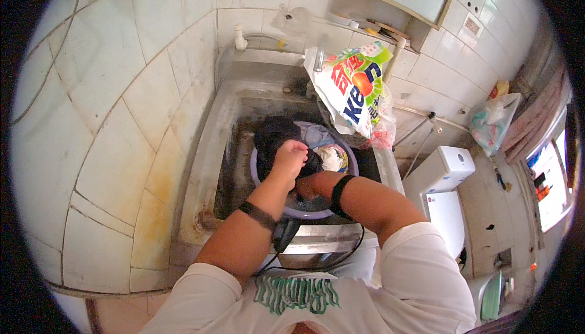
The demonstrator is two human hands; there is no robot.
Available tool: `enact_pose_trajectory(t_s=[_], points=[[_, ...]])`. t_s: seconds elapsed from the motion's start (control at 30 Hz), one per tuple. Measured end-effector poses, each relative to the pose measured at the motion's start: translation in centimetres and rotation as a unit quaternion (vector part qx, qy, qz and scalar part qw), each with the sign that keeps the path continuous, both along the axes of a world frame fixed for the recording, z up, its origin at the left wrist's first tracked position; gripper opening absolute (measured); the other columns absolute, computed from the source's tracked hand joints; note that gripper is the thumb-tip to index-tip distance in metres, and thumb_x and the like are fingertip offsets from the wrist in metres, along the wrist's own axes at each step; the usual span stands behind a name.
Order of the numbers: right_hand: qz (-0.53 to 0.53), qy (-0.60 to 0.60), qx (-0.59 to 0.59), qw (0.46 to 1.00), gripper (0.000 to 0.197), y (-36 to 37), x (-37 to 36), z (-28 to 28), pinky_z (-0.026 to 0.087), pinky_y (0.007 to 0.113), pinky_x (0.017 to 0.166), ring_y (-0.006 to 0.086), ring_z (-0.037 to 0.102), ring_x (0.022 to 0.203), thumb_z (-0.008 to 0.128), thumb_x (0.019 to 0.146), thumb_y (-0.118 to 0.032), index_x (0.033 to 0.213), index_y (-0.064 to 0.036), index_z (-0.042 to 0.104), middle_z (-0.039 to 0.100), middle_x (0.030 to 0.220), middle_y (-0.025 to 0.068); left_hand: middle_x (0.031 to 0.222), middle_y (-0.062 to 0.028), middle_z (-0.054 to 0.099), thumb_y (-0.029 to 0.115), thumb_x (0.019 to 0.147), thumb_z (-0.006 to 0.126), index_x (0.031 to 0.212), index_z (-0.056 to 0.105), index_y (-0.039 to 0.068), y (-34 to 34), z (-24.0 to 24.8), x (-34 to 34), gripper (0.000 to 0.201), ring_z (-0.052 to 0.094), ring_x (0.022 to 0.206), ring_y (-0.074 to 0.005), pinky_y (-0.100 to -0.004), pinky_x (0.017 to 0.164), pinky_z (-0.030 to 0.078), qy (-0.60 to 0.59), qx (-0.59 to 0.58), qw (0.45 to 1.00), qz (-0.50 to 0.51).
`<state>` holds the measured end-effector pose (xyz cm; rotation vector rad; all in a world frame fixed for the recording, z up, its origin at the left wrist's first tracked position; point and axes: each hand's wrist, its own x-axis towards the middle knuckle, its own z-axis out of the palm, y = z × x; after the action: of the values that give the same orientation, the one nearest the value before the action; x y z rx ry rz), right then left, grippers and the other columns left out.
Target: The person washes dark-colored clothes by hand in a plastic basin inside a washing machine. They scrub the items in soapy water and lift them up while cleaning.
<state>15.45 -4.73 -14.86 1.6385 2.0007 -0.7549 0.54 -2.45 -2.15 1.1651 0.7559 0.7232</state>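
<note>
**Two hands worked at dark cloth in a sink basin**

The dark cloth (274, 131) lay bunched in the left part of a lavender basin (311, 215), which stood inside a worn, stained sink (198, 175), nearer its right edge than its left. The left hand (294, 158) was over the middle of the basin, its fingers curled in against the cloth; whether they gripped it could not be told. The right hand (309, 188) was just beside it, lower and toward the sink's front edge, partly hidden, so its grip could not be told either.

In the basin, a pale blue-grey cloth (315, 134) lay toward the back, with a white cloth (333, 158) in front of it on the right. A large printed plastic bag (356, 90) leaned at the sink's back right corner. A white pipe fitting (241, 38) stuck out of the wall above the back left corner. Each forearm wore a black strap (257, 215), and a small black device (285, 234) with a cable hung by the front edge.
</note>
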Motion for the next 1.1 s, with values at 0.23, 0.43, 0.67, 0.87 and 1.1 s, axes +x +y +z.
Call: enact_pose_trajectory(t_s=[0.23, 0.43, 0.67, 0.87, 1.1], points=[[0.023, 0.241, 0.101, 0.965, 0.033, -3.3, 0.6, 13.1, 0.043, 0.035, 0.086, 0.0286, 0.058, 0.095, 0.047, 0.067, 0.007, 0.095, -0.0022, 0.062, 0.063, 0.098, 0.0143, 0.090, -0.0051, 0.058, 0.014, 0.083, 0.056, 0.095, 0.051, 0.005, 0.4, -1.4, 0.4, 0.016, 0.057, 0.081, -0.0147, -0.0277, 0.071, 0.046, -0.058, -0.009, 0.998, -0.013], [-0.179, 0.470, 0.339, 0.795, 0.028, -6.3, -0.2, 20.1, 0.044, 0.032, 0.082, 0.0234, 0.059, 0.088, 0.041, 0.064, 0.010, 0.083, 0.0024, 0.061, 0.064, 0.088, 0.0132, 0.092, -0.0050, 0.061, 0.047, 0.092, 0.037, 0.095, 0.058, 0.008, -1.5, 0.6, -0.3, 0.044, 0.057, 0.078, -0.0140, -0.0283, 0.069, 0.045, 0.012, 0.002, 0.996, -0.089], [-0.393, 0.568, 0.435, 0.578, 0.029, -4.6, -0.1, 16.5, 0.048, 0.027, 0.073, 0.0185, 0.058, 0.082, 0.039, 0.073, 0.009, 0.094, 0.0012, 0.056, 0.061, 0.091, 0.0104, 0.079, -0.0033, 0.058, 0.050, 0.086, 0.052, 0.096, 0.057, 0.012, -3.3, 2.7, -0.2, 0.039, 0.054, 0.068, -0.0145, -0.0325, 0.062, 0.046, -0.157, -0.133, 0.966, -0.154], [-0.479, 0.538, 0.352, 0.598, 0.032, -4.1, 0.9, 12.6, 0.040, 0.030, 0.054, 0.0154, 0.048, 0.058, 0.046, 0.083, -0.014, 0.111, 0.0005, 0.053, 0.056, 0.076, 0.0089, 0.103, -0.0071, 0.055, 0.034, 0.091, 0.050, 0.110, 0.051, 0.003, -1.6, -1.0, 0.7, 0.036, 0.050, 0.089, -0.0177, -0.0338, 0.076, 0.042, -0.014, -0.048, 0.999, -0.015], [-0.507, 0.512, 0.291, 0.630, 0.036, -3.3, 1.5, 9.9, 0.042, 0.037, 0.059, 0.0181, 0.050, 0.071, 0.045, 0.083, -0.019, 0.118, -0.0107, 0.047, 0.056, 0.085, 0.0117, 0.099, -0.0077, 0.057, 0.026, 0.094, 0.043, 0.113, 0.054, 0.005, -1.6, -0.2, 0.4, 0.031, 0.050, 0.088, -0.0174, -0.0325, 0.078, 0.042, 0.001, -0.022, 0.996, 0.082]])
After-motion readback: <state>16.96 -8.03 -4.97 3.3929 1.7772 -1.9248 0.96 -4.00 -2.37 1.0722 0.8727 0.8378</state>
